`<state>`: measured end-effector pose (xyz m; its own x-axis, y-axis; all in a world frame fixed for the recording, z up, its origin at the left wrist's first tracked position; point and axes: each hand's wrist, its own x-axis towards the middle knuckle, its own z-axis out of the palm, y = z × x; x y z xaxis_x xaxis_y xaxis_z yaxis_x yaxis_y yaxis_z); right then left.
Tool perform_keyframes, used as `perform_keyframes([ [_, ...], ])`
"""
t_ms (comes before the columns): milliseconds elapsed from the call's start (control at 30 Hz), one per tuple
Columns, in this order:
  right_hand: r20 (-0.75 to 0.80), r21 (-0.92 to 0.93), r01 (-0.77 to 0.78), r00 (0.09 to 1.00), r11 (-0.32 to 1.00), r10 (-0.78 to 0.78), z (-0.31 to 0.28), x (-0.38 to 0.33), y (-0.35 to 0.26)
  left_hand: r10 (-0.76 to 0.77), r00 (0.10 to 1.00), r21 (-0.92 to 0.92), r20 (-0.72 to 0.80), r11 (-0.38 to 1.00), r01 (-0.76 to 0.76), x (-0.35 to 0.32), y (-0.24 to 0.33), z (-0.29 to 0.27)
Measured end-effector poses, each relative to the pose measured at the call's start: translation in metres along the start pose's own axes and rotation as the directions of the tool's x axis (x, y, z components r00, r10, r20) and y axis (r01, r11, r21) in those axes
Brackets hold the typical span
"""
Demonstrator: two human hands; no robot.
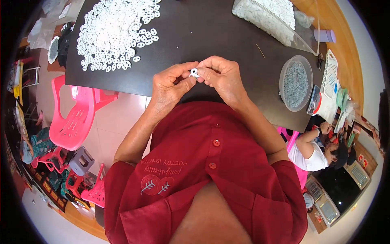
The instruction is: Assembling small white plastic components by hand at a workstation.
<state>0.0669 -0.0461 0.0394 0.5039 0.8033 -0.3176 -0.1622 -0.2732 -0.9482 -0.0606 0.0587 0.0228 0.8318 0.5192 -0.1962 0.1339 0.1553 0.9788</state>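
We look down on our two hands meeting over the near edge of a dark tabletop [195,28]. Between them sits one small white ring-shaped piece [194,73], pinched from both sides. It is too small and too covered for us to tell which way its long axis runs.

Our left hand [170,85] comes up from the lower left, wrist bent, thumb and forefinger closed on the piece. Our right hand [221,77] curls in from the right, knuckles up, fingertips closed on the same piece. Both forearms rise from a red buttoned shirt [211,162].

On the tabletop, far left, lies one large loose heap of white rings [115,30], too many to count. Far right stands one clear bag of white pieces [270,16]. Right of our hands is one round clear bowl of small grey metal parts [295,83]. One thin stick [260,50] lies between bag and bowl.

One pink plastic chair [77,114] stands at left. Another person [313,150] sits at lower right.
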Motion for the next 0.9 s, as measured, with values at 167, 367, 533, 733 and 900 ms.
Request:
perform_keyframes([
  [167, 0.015, -0.005, 0.007, 1.0, 1.0, -0.007, -0.0007, 0.0004, 0.0009, -0.041, 0.999, -0.024, 0.008, 0.999, 0.041, -0.0001, 0.0005, -0.0017],
  [367, 0.0, 0.013, 0.069, 0.998, 0.998, -0.069, 0.0022, -0.0008, 0.0073, -0.036, 0.999, -0.07, 0.006, 0.997, 0.037, 0.0004, -0.0042, -0.0013],
  [533, -0.015, 0.041, 0.051, 0.999, 0.998, -0.05, 0.0026, -0.0019, 0.0053, -0.014, 1.0, -0.045, 0.012, 0.999, 0.014, 0.0006, -0.0058, -0.0015],
  [733, -0.03, 0.008, 0.059, 0.998, 0.998, -0.059, 0.0041, -0.002, 0.0078, -0.059, 0.998, -0.179, 0.007, 0.982, 0.06, -0.0001, -0.0057, -0.0001],
  [900, -0.059, 0.015, 0.009, 0.998, 1.0, -0.008, 0.0054, -0.003, 0.0047, -0.06, 0.998, -0.182, -0.006, 0.982, 0.058, -0.0016, -0.0051, -0.0013],
])
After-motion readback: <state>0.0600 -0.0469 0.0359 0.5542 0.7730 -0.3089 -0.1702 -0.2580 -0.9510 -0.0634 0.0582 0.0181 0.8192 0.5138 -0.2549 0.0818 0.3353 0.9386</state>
